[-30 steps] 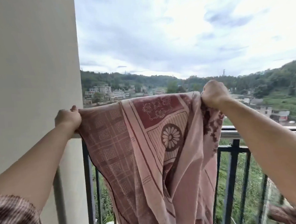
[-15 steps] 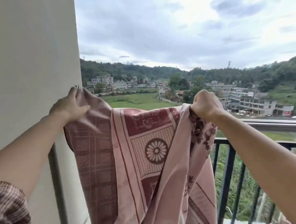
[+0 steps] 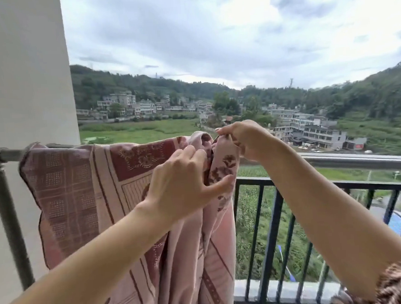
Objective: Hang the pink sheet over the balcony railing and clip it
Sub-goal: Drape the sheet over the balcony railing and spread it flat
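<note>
The pink patterned sheet (image 3: pixel 80 194) hangs draped over the grey top rail (image 3: pixel 359 161) of the balcony railing, its left part spread flat and its right part bunched in folds. My left hand (image 3: pixel 185 188) pinches a flowered fold of the sheet at its bunched right edge. Just above, at rail height, my right hand (image 3: pixel 243 139) pinches the sheet's upper edge between thumb and fingers. No clip is in view.
A pale wall (image 3: pixel 21 80) closes the left side, where the grey pipe (image 3: pixel 6 210) of the rail bends down. Dark vertical bars (image 3: pixel 270 237) fill the railing to the right. Beyond lie green fields, buildings and hills.
The sheet, held up in the air before, now lies over the rail. My left hand has let go of the left corner and moved right to the bunched edge beside my right hand.
</note>
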